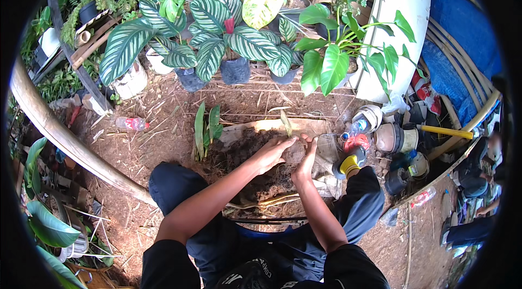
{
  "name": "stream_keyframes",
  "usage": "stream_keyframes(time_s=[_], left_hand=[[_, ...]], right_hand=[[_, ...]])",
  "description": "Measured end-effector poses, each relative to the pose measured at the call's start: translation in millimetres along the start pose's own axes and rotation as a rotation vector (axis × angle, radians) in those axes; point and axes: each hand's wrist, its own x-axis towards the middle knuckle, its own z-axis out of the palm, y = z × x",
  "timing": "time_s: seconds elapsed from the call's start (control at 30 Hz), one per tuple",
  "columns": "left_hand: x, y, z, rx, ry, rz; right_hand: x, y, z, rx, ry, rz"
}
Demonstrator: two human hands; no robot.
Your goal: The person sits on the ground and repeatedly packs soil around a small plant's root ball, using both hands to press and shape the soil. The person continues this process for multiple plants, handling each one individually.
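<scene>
Both hands are over a sack [314, 126] spread on the ground with dark soil [240, 146] on it. My left hand [272, 153] pinches the lower end of a long, narrow, pale green leaf [286, 124] between thumb and fingertips; the leaf points away from me. My right hand [305, 160] is close beside it, palm turned inward, its fingertips near the base of the leaf; whether it holds anything is unclear. Left of the soil, a few upright green leaf cuttings [206, 130] stand at the sack's edge.
Potted striped calathea plants [234, 71] line the far side. A plastic bottle [131, 123] lies at the left. Stacked plant pots [389, 138] and a red plastic bag [356, 142] are at the right, by my foot. A bamboo pole [73, 138] curves along the left. People sit at the far right.
</scene>
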Motion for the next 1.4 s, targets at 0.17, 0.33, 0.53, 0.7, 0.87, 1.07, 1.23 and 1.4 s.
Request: stream_keyframes(time_s=[0.17, 0.33, 0.53, 0.7, 0.87, 1.07, 1.23, 1.4], left_hand=[[-0.5, -9.5, 11.5, -0.263, -0.015, 0.071], [-2.7, -13.7, 4.6, -0.233, 0.014, -0.002], [-1.0, -15.8, 5.6, -0.104, 0.068, 0.150], [-0.1, -1.0, 2.6, -0.371, 0.086, 0.018], [-3.3, 1.3, -8.5, -0.147, 0.113, -0.061], [-2.3, -8.0, 1.3, 0.062, 0.231, 0.215], [-5.2, -23.8, 11.6, -0.123, 0.161, 0.422], [-3.7, -15.8, 4.1, -0.141, 0.189, 0.126]], right_hand=[[-5.4, 5.7, 5.9, -0.242, -0.038, -0.195], [-8.5, 4.9, 3.3, -0.402, -0.067, -0.418], [-8.3, 4.3, 6.1, -0.304, -0.097, -0.273], [-0.3, -3.3, 5.9, -0.246, -0.099, 0.004], [-1.9, -4.3, 5.6, 0.022, -0.245, 0.215], [-18.1, -21.3, 15.1, 0.055, -0.251, 0.236], [-18.4, -13.6, 20.3, -0.147, -0.358, 0.027], [-10.2, -4.3, 11.9, -0.497, -0.316, -0.091]])
